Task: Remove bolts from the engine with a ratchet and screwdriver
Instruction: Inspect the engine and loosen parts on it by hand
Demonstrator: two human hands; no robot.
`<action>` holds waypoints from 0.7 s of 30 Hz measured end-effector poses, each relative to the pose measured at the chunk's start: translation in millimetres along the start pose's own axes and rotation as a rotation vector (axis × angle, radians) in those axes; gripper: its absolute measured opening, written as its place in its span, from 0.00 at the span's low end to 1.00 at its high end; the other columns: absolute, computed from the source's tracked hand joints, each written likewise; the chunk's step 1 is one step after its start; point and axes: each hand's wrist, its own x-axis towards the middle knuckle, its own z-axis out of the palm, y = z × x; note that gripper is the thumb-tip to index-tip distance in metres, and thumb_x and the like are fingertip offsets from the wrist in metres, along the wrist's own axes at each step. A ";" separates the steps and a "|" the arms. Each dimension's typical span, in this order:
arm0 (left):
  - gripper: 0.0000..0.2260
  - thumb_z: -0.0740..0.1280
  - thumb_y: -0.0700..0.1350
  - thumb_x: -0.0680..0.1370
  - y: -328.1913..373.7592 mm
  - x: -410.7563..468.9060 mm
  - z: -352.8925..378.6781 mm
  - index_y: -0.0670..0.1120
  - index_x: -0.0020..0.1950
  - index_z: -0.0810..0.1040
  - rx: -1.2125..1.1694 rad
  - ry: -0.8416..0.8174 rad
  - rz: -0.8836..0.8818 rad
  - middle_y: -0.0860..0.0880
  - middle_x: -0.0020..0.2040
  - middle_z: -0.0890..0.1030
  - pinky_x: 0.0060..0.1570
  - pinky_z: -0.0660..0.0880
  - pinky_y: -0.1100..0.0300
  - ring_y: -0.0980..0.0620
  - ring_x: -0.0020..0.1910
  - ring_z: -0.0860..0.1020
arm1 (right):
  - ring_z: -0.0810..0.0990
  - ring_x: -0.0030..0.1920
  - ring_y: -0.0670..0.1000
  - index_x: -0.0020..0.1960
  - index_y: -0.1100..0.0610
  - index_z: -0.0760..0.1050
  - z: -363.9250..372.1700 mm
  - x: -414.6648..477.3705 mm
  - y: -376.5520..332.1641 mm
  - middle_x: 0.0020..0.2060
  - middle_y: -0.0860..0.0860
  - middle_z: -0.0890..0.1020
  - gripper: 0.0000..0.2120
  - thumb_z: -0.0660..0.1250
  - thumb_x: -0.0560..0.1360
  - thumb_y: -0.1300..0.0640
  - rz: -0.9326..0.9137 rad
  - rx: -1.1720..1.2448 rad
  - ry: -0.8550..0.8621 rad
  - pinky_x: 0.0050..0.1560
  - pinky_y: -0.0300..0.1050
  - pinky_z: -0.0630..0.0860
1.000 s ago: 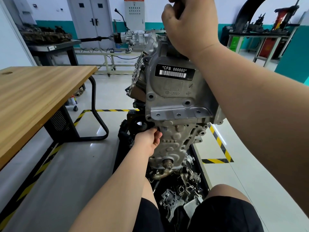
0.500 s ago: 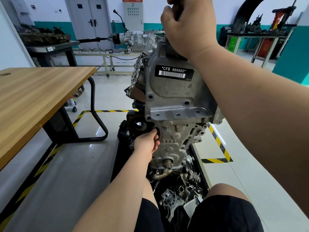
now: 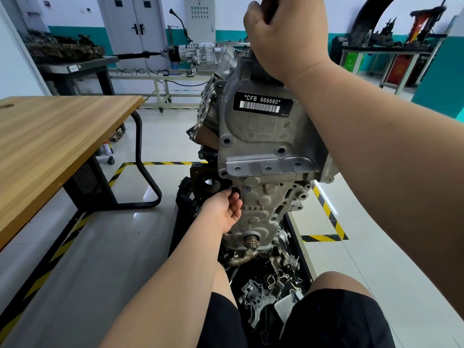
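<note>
Between the person's knees, the engine [image 3: 261,146] stands upright with a hand at each end.
Nearest, loose metal parts [image 3: 253,295] lie in a heap at the engine's foot; just above them the left hand [image 3: 223,212] curls its fingertips onto a small dark part [image 3: 234,190] at the left edge of the lower cover. Higher up, above the barcode label [image 3: 262,105], the right hand [image 3: 283,33] is closed in a fist round a dark thing [image 3: 264,20], mostly hidden. A wooden table [image 3: 50,136] stands to the left; a gearbox [image 3: 198,55] sits on a far bench.
</note>
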 end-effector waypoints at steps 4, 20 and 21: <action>0.09 0.66 0.45 0.80 -1.5 2.7 0.0 0.46 0.40 0.76 -0.013 0.009 -0.003 0.53 0.24 0.76 0.31 0.70 0.62 0.57 0.28 0.74 | 0.63 0.27 0.43 0.34 0.48 0.60 0.1 0.2 -0.7 0.26 0.41 0.62 0.12 0.55 0.76 0.49 0.022 -0.025 -0.005 0.30 0.31 0.57; 0.08 0.62 0.46 0.81 9.9 0.3 0.9 0.48 0.43 0.75 0.330 0.067 0.131 0.55 0.21 0.76 0.29 0.71 0.63 0.56 0.24 0.77 | 0.68 0.38 0.46 0.53 0.56 0.77 3.9 1.7 4.5 0.36 0.48 0.72 0.17 0.55 0.77 0.48 0.002 -0.061 0.021 0.38 0.33 0.58; 0.08 0.63 0.46 0.81 11.0 -0.6 1.3 0.48 0.42 0.75 0.325 0.061 0.126 0.55 0.22 0.76 0.29 0.71 0.63 0.57 0.25 0.77 | 0.68 0.38 0.46 0.52 0.56 0.77 4.0 2.2 5.1 0.34 0.48 0.71 0.16 0.55 0.77 0.48 0.004 -0.063 0.019 0.38 0.33 0.58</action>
